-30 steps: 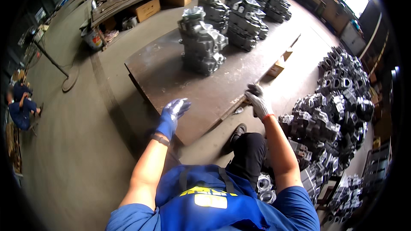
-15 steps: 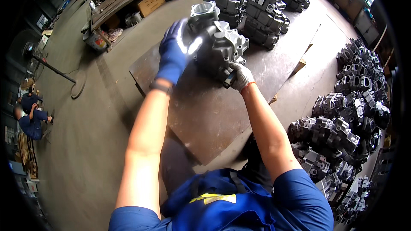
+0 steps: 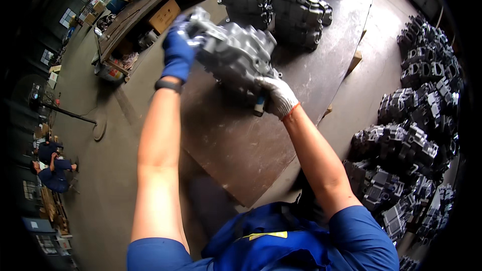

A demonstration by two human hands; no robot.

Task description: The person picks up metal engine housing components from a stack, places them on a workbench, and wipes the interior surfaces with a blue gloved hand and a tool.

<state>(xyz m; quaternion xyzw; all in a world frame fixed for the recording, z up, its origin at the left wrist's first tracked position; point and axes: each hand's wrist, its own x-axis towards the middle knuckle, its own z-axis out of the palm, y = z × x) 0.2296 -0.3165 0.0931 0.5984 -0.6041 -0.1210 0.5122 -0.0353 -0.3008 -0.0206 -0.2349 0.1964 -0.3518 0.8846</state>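
Your left hand [image 3: 179, 49], in a blue glove, sits at nine o'clock on a bulky grey cast-metal housing [image 3: 240, 52]; its fingers grasp the upper end, though blur hides each fingertip. Your right hand [image 3: 278, 95], in a white knitted glove with an orange cuff, is between four and five o'clock, fingers curled at the lower edge. Gripping opposite ends probably balances an uneven weight.

The housing leans toward ten o'clock, over a flat brown metal-topped table [image 3: 241, 155]; you can't tell from this view whether its underside touches the top. A short dark cylinder with a pale-blue streak [image 3: 258, 112] juts out below your right palm at five o'clock, apparently tucked in the fingers so the hand can bear on the metal too.

At twelve o'clock stands a tall grey casting [image 3: 247, 4], and at two o'clock a wider upright one [image 3: 296, 17], perhaps set toward the far side to leave working room near you. At four o'clock, a heap of silver-grey castings [image 3: 394, 145] covers the floor, seemingly within easy reach.
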